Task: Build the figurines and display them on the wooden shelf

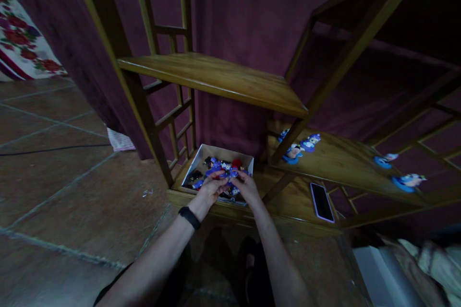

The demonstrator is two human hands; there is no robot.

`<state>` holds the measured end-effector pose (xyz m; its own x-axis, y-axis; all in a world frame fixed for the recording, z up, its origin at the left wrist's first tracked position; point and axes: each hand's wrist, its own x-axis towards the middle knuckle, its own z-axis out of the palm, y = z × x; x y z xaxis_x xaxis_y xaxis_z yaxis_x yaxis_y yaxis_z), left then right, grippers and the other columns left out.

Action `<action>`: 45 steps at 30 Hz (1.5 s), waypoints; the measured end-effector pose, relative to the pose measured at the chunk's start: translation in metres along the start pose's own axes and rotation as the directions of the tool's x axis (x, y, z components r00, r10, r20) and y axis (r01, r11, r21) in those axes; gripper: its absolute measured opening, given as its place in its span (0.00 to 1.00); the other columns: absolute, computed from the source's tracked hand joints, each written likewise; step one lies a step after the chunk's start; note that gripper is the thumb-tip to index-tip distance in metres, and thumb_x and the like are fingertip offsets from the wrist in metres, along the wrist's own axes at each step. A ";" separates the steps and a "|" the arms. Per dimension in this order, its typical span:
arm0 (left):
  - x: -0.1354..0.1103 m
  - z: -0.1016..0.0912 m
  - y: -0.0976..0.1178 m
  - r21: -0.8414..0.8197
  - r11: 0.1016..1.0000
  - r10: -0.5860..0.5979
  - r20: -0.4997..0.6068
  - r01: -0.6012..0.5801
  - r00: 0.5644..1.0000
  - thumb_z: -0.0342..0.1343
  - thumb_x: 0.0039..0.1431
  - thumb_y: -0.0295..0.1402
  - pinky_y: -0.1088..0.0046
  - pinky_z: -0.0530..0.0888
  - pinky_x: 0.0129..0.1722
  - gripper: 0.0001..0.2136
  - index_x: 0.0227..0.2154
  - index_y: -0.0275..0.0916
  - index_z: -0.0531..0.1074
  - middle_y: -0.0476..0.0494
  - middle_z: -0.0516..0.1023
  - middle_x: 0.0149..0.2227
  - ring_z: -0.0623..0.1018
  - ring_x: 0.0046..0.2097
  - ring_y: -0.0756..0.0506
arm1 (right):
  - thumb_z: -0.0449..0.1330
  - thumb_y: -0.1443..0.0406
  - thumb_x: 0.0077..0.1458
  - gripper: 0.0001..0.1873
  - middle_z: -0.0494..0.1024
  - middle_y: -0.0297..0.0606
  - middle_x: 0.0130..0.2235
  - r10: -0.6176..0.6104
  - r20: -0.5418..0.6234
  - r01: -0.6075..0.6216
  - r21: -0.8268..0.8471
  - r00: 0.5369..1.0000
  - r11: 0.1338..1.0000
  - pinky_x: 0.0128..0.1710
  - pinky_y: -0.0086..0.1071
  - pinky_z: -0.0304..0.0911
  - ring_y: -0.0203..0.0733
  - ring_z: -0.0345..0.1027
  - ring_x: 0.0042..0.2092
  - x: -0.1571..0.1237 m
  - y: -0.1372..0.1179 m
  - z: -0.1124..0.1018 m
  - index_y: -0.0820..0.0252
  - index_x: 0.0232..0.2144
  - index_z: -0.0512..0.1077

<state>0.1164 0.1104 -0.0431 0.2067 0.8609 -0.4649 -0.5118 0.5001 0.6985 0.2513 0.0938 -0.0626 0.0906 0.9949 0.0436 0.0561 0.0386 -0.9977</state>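
My left hand [213, 188], with a black band on its wrist, is over the front of a shallow white cardboard box [197, 160]. Close beside it is my right hand [247, 187]. Between the fingertips of both hands is a small purple-blue figurine [230, 174]; its exact shape is hard to make out. Inside the box, under and around my fingers, lie several more small toy figurines [214, 161], mostly purple and blue with white parts. A round red piece [236, 163] and some dark pieces [195, 175] lie among them.
The box stands on the low board of a wooden shelf unit [216, 76]. Figurines on blue and purple bases [293, 153] stand on the right shelf, with others [409, 181] farther right. A phone [321, 202] lies on the lower board. Wooden posts flank the box.
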 end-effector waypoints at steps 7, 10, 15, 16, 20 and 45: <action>0.001 0.002 0.001 0.038 0.998 -0.058 0.017 0.057 0.998 0.60 0.45 0.18 0.72 0.76 0.29 0.09 0.29 0.34 0.68 0.48 0.74 0.23 0.75 0.24 0.51 | 0.59 0.61 0.44 0.14 0.77 0.33 0.35 -0.010 0.024 0.010 -0.019 1.000 1.000 0.42 0.33 0.63 0.40 0.70 0.37 0.001 0.002 -0.002 0.57 0.36 0.73; 0.003 0.001 0.001 0.056 0.993 -0.102 0.051 0.099 0.993 0.60 0.46 0.21 0.72 0.75 0.28 0.06 0.27 0.34 0.69 0.48 0.74 0.21 0.74 0.22 0.51 | 0.59 0.62 0.44 0.13 0.77 0.34 0.35 -0.002 -0.019 0.002 -0.019 1.000 1.000 0.42 0.34 0.63 0.40 0.70 0.37 0.003 0.005 -0.003 0.57 0.35 0.73; 0.004 0.000 0.001 0.060 0.992 -0.114 0.049 0.111 0.992 0.60 0.47 0.23 0.73 0.75 0.27 0.05 0.27 0.34 0.70 0.48 0.74 0.21 0.74 0.21 0.52 | 0.57 0.62 0.44 0.13 0.77 0.33 0.33 0.006 -0.028 -0.007 -0.034 1.000 0.999 0.39 0.33 0.63 0.40 0.69 0.36 0.004 0.009 -0.005 0.57 0.34 0.74; 0.003 0.000 0.001 0.058 0.993 -0.110 0.050 0.107 0.993 0.60 0.47 0.22 0.73 0.75 0.27 0.05 0.27 0.34 0.69 0.48 0.73 0.21 0.74 0.21 0.52 | 0.58 0.62 0.44 0.13 0.77 0.33 0.33 0.009 -0.027 -0.010 -0.039 1.000 0.999 0.39 0.33 0.63 0.40 0.69 0.36 0.003 0.009 -0.005 0.57 0.34 0.74; 0.002 0.001 0.000 0.058 0.995 -0.085 0.059 0.081 0.995 0.58 0.48 0.20 0.72 0.75 0.26 0.05 0.27 0.34 0.69 0.48 0.73 0.21 0.73 0.20 0.52 | 0.58 0.62 0.43 0.14 0.77 0.33 0.32 0.023 -0.034 -0.025 -0.077 0.999 0.997 0.39 0.32 0.63 0.39 0.69 0.35 0.003 0.011 -0.006 0.58 0.35 0.73; -0.006 0.010 -0.001 0.344 0.928 0.062 0.229 -0.141 0.971 0.66 0.37 0.24 0.81 0.70 0.24 0.16 0.33 0.34 0.74 0.48 0.76 0.24 0.73 0.24 0.53 | 0.61 0.62 0.42 0.17 0.77 0.36 0.38 -0.004 -0.127 0.011 0.057 0.992 0.998 0.45 0.37 0.64 0.41 0.70 0.41 0.002 0.001 -0.015 0.56 0.39 0.73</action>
<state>0.1244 0.1054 -0.0353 0.3601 0.8889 -0.2832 -0.2171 0.3751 0.9012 0.2667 0.0948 -0.0628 0.2158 0.9750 0.0535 0.0002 0.0547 -0.9985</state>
